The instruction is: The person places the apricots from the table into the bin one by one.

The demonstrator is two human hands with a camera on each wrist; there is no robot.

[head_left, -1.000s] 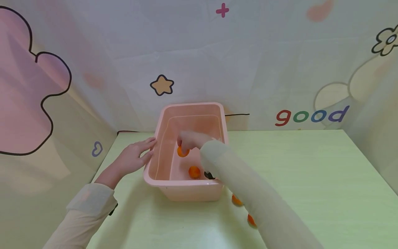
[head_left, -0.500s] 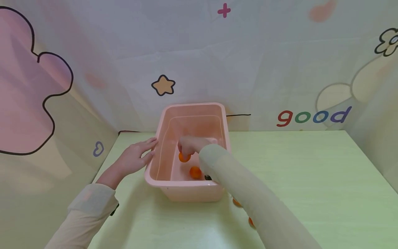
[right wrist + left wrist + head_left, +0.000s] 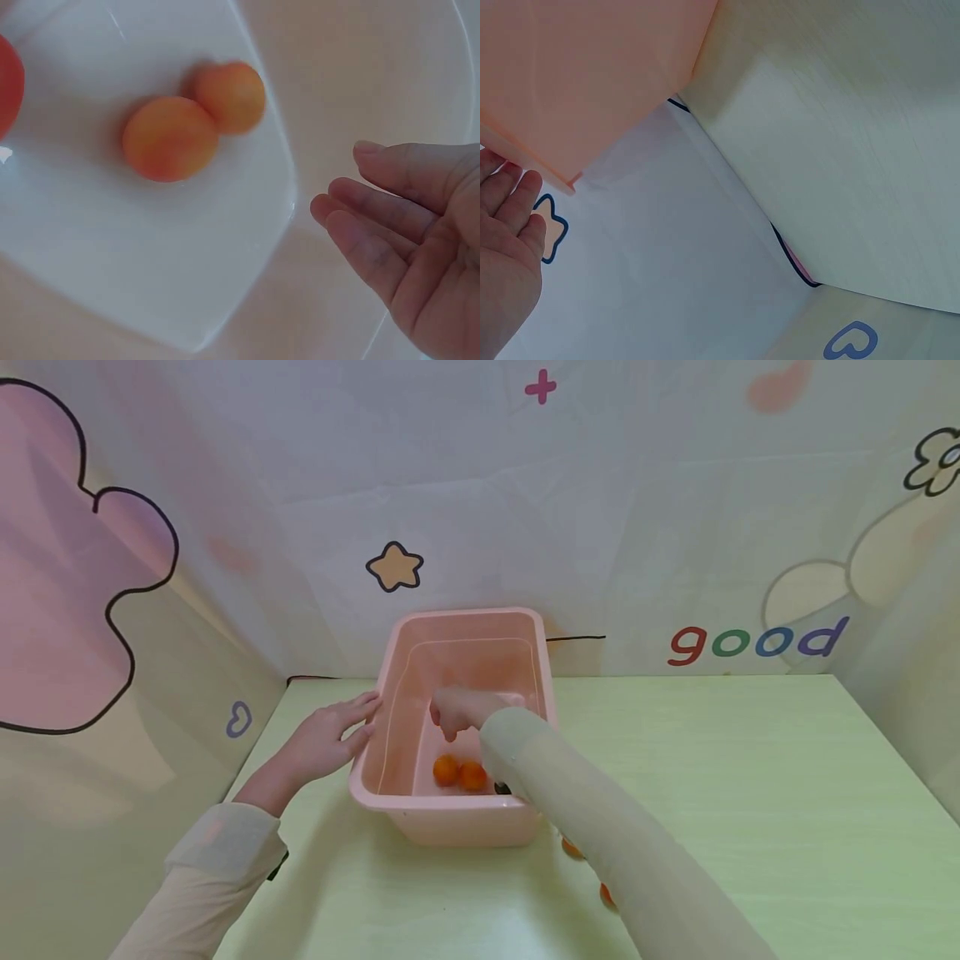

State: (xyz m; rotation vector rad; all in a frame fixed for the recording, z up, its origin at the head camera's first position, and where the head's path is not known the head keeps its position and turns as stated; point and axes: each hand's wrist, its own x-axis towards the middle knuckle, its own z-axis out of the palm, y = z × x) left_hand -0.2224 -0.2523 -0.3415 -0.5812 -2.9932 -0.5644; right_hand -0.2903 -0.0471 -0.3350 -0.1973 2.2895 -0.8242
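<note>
Inside the pink tub (image 3: 457,827): two round orange fruits (image 3: 446,770), touching, at the near end.
Right hand (image 3: 459,710), the nearer, hangs farther in, thumb and fingers parted, empty; fruits lie below it, toward the person. Left hand (image 3: 321,745): extended fingers touch tub's left rim.

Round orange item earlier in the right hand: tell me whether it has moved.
Yes: the orange item has left the right hand, toward the near rim of the pink tub, beside another one.

Creased pale-grey backdrop sheet (image 3: 600,527): I see a black-outlined tan star (image 3: 394,567) — and multicoloured "good" lettering (image 3: 766,642).
Flat pale-green tabletop (image 3: 735,777): meets it — far edge.
</note>
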